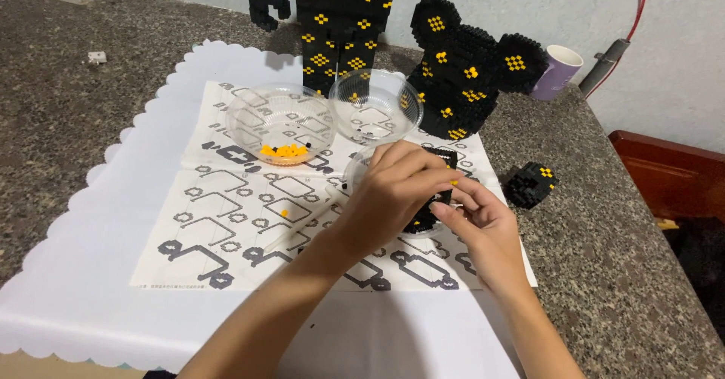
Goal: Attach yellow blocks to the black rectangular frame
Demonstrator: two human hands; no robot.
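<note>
A person's left hand (396,190) and right hand (476,224) meet over a small black block assembly (436,198), both closed on it, the right fingertips pinching at a tiny yellow brick (454,183) on its top edge. The piece sits just right of centre on the printed black-and-white instruction sheet (249,220), above a shallow clear plastic dish. The step in hand appears to be seating a yellow stud into the black section; pressing it home would call for a steady grip and square alignment. Farther off stand a clear plastic bowl of yellow bricks (281,118), a second clear bowl (375,106), a large black-and-yellow mouse-eared block head (468,69) and a matching block body (343,24). A white scalloped mat (91,228) covers the speckled granite counter (604,228); a lilac mug (557,71) stands against the pale wall.
</note>
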